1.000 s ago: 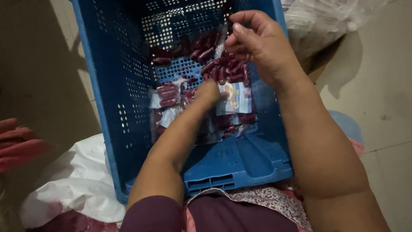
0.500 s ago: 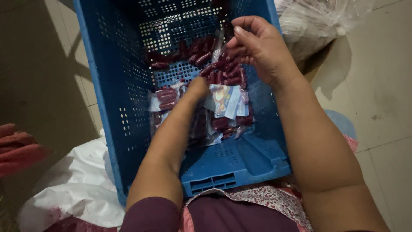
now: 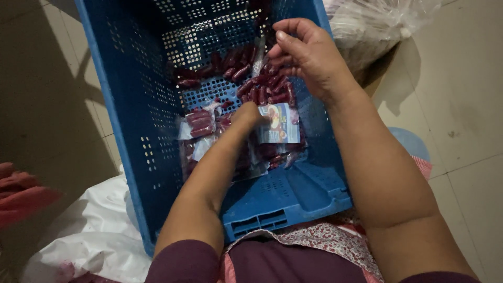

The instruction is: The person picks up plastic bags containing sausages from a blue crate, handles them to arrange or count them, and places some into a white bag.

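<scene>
A blue perforated plastic crate (image 3: pixel 131 131) leans against my lap and holds several clear packets of dark red sausages. My right hand (image 3: pixel 306 55) pinches the top edge of an upright packet of sausages (image 3: pixel 262 86) near the crate's far right. My left hand (image 3: pixel 246 116) reaches down into the crate, its fingers pressed among the packets beside a packet with a printed label (image 3: pixel 277 124); the fingers are mostly hidden. Another flat packet (image 3: pixel 199 123) lies to the left of that hand.
A clear plastic bag (image 3: pixel 377 26) sits past the crate at the upper right on the tiled floor. White plastic sheeting (image 3: pixel 89 236) lies at the lower left. A red gloved hand of another person (image 3: pixel 21 191) shows at the left edge.
The view has shifted slightly. My right hand has moved a little toward the left with the packet. My left hand stays among the packets.
</scene>
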